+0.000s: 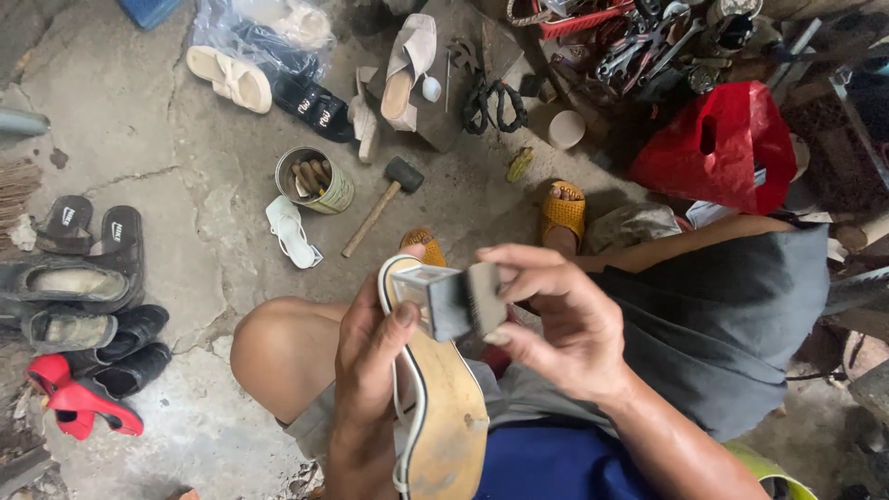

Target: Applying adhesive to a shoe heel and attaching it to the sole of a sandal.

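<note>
A white high-heeled sandal [443,407] with a tan sole lies sole-up over the person's lap, its block heel [437,298] raised toward the camera. The left hand [370,370] is wrapped around the sandal's side with the thumb pressed against the heel, while the right hand [556,324] pinches a small dark heel piece [485,296] against the heel's end. On the concrete floor [148,139] beyond lie a black-headed mallet [381,204], a tin can [315,181] and scattered shoes.

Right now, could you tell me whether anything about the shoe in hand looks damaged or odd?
Yes. The sandal in the left hand shows a scuffed, stained tan sole, and its block heel, pinched by the right hand, looks tilted off the sole, possibly detached.
</note>
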